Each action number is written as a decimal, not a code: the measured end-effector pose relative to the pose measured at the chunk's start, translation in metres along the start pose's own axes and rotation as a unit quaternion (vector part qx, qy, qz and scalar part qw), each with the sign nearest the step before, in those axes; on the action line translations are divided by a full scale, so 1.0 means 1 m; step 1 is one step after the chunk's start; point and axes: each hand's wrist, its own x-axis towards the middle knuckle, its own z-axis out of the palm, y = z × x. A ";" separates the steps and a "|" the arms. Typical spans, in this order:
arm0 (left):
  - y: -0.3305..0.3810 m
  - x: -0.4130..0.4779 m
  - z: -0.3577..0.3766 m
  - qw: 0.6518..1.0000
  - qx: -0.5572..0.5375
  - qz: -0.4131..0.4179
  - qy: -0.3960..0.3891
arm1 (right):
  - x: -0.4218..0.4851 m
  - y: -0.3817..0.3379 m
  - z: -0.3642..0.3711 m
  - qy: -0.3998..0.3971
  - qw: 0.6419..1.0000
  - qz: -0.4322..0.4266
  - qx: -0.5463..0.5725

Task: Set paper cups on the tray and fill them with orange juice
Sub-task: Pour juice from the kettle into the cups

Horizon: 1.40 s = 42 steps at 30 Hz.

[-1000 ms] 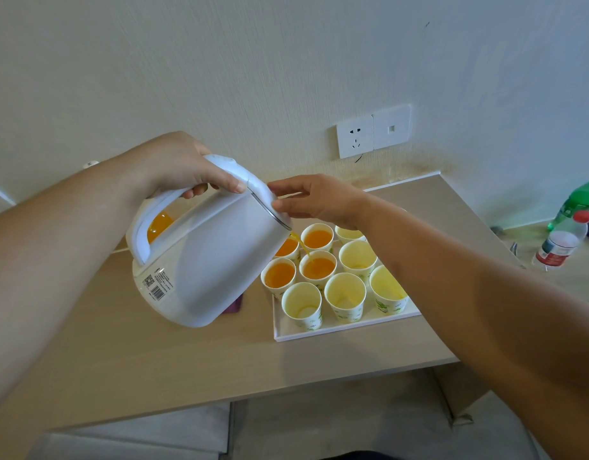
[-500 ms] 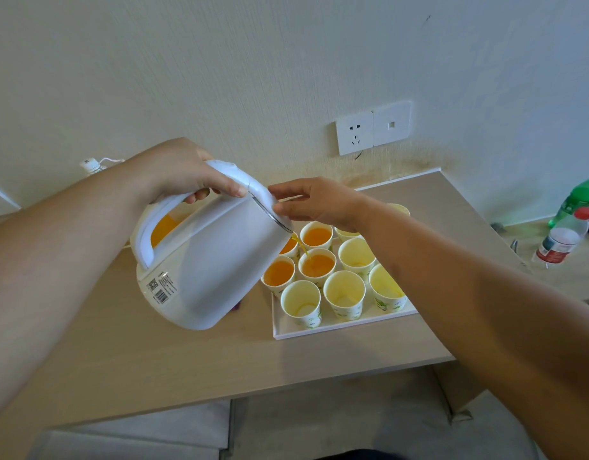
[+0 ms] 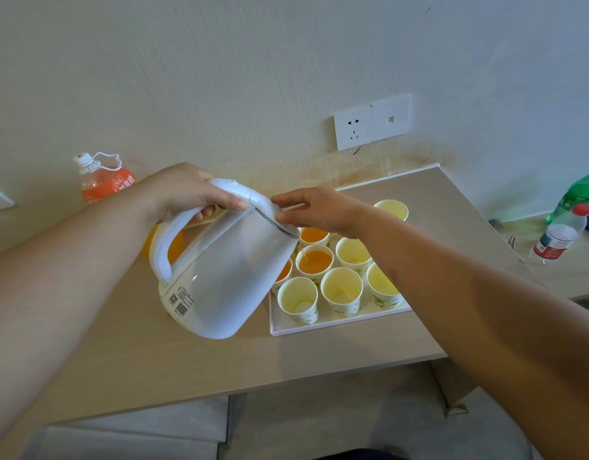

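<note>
My left hand (image 3: 186,190) grips the handle of a white kettle (image 3: 226,273), tilted with its spout toward the tray. My right hand (image 3: 323,210) rests its fingertips on the kettle's lid edge. A thin stream of orange juice falls into a middle paper cup (image 3: 314,262), which is nearly full. The white tray (image 3: 319,327) holds several paper cups: some with juice (image 3: 314,234), several empty ones along the front (image 3: 298,298) and right (image 3: 352,254). The kettle hides part of the left cups. One more cup (image 3: 391,209) shows behind my right forearm.
An orange juice bottle (image 3: 102,179) stands at the back left by the wall. A green bottle (image 3: 578,194) and a clear red-capped bottle (image 3: 560,232) stand on a side surface at the right. A wall socket (image 3: 352,131) sits above the wooden table (image 3: 153,360).
The view has tilted up, showing the juice bottle at back left. The kettle tipped further toward the tray and a stream now runs into the middle cup, whose level has risen.
</note>
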 end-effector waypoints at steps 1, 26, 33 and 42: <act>-0.002 0.000 0.001 1.000 -0.009 -0.003 -0.005 | 0.000 -0.001 0.000 0.003 1.000 0.000 -0.013; -0.067 -0.041 -0.003 0.999 -0.026 0.027 -0.007 | -0.012 -0.027 0.037 -0.104 0.971 -0.023 -0.216; -0.064 -0.043 0.009 0.999 0.018 0.024 -0.031 | -0.024 -0.012 0.042 -0.108 0.985 0.010 -0.131; -0.051 -0.040 0.023 0.997 0.056 0.025 -0.040 | -0.031 0.015 0.045 -0.101 0.994 0.050 0.006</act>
